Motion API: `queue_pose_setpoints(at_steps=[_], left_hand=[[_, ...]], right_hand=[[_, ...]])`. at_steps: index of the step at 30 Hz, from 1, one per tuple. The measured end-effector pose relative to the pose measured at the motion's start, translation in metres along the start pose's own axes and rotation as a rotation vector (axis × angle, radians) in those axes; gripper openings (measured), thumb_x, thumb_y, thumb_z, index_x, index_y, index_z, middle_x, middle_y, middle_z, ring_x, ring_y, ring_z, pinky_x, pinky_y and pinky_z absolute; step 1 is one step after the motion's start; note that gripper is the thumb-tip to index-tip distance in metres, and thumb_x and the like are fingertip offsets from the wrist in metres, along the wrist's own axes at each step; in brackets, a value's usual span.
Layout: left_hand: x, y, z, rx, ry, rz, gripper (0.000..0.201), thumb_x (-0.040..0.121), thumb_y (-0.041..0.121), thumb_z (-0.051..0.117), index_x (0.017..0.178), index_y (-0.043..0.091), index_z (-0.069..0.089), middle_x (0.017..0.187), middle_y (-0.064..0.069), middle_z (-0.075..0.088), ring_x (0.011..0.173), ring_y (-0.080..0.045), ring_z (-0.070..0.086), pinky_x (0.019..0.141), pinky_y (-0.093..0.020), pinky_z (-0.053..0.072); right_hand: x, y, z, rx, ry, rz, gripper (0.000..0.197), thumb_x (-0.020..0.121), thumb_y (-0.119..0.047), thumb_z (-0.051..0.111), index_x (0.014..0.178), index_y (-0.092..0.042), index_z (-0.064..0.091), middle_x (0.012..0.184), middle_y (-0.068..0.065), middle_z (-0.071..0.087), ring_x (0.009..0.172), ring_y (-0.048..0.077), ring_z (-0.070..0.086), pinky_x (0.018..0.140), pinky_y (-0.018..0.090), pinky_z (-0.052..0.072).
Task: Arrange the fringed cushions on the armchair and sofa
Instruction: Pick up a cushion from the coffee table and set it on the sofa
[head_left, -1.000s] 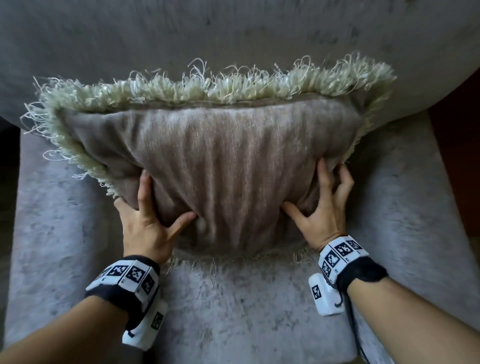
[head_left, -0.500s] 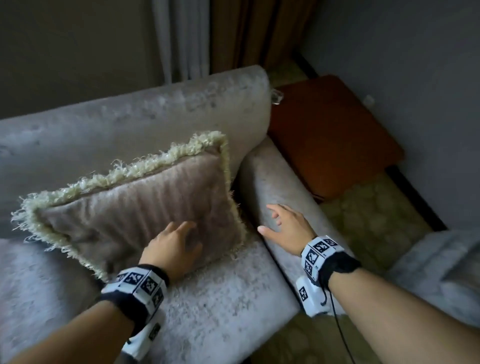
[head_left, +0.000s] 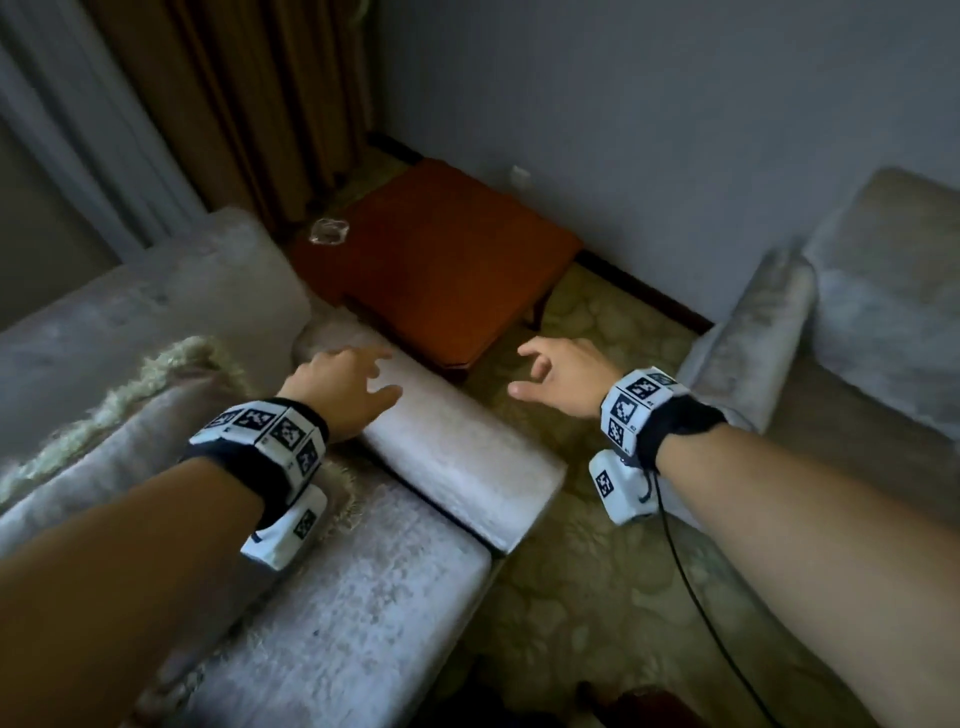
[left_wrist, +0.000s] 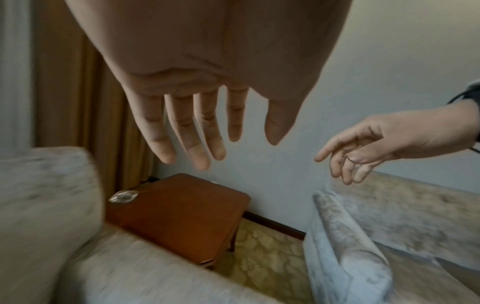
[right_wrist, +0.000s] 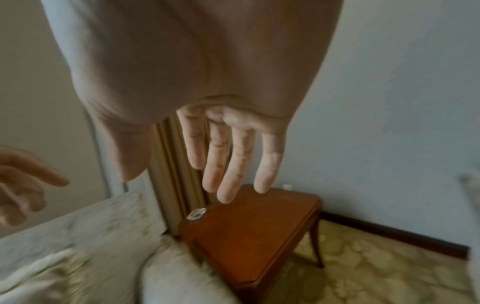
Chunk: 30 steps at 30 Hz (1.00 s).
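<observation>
Far left: taupe velvet cushion with pale cream fringe (head_left: 119, 415), propped on the seat of a grey velvet armchair (head_left: 353, 613) and leaning against its backrest, partly hidden behind the left forearm. Just right of it, left hand (head_left: 337, 387) hovering above the armchair's rolled right armrest, fingers (left_wrist: 166, 142) straight and loosely spread, palm down, holding nothing; black wristband with white coded markers (head_left: 270, 441) round the wrist, white camera block slung below. Beyond the armrest, in the far corner, reddish-brown wooden side table (head_left: 441, 260) with a small clear glass dish (head_left: 327, 231) near its far left edge; brown pleated curtain (head_left: 234, 93) behind, pale grey wall to the right. On the floor between the seats, olive-cream patterned carpet (head_left: 571, 597). Right of centre, right hand (head_left: 563, 374) in the air over the carpet, apart from the left, fingers (right_wrist: 221, 164) relaxed and slightly curled, empty; similar marker band and camera on that wrist, black cable trailing down. Far right: grey velvet sofa (head_left: 883, 291), its rolled left armrest nearest the right wrist, seat and backrest partly in view
</observation>
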<state>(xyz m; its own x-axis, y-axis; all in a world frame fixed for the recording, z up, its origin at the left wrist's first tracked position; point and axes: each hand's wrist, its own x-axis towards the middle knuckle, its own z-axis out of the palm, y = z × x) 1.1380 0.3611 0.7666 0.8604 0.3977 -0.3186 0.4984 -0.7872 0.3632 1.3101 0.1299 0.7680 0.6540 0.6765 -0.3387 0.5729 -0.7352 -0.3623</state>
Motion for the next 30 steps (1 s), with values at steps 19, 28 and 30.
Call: queue_pose_setpoints(at_steps=[19,28,30], left_hand=[[-0.001,0.554,0.177,0.411,-0.432,1.203,0.056,0.086,0.047,0.068,0.137,0.031,0.051,0.119,0.002,0.067,0.105,-0.021,0.065,0.095,-0.039,0.051],[-0.076,0.682,0.313,0.672,-0.696,1.677,0.055,0.091,0.045,0.063,0.141,0.03,0.047,0.13,-0.001,0.061,0.109,-0.023,0.062,0.097,-0.038,0.048],[-0.099,0.695,0.338,0.76,-0.742,1.767,0.058,0.091,0.048,0.061,0.144,0.029,0.044,0.135,-0.001,0.058,0.116,-0.024,0.059,0.1,-0.039,0.046]], right_hand=[[-0.43,0.336,-0.031,0.398,0.485,1.034,0.067,0.087,-0.052,0.066,0.141,-0.015,0.051,0.112,0.004,0.07,0.104,0.022,0.065,0.088,0.029,0.047],[-0.539,0.327,0.073,0.693,0.666,1.593,0.068,0.087,-0.053,0.065,0.142,-0.016,0.049,0.126,0.005,0.064,0.121,0.025,0.056,0.102,0.038,0.046],[-0.552,0.308,0.098,0.8,0.698,1.682,0.07,0.087,-0.055,0.065,0.143,-0.018,0.047,0.127,0.004,0.062,0.118,0.024,0.058,0.1,0.038,0.047]])
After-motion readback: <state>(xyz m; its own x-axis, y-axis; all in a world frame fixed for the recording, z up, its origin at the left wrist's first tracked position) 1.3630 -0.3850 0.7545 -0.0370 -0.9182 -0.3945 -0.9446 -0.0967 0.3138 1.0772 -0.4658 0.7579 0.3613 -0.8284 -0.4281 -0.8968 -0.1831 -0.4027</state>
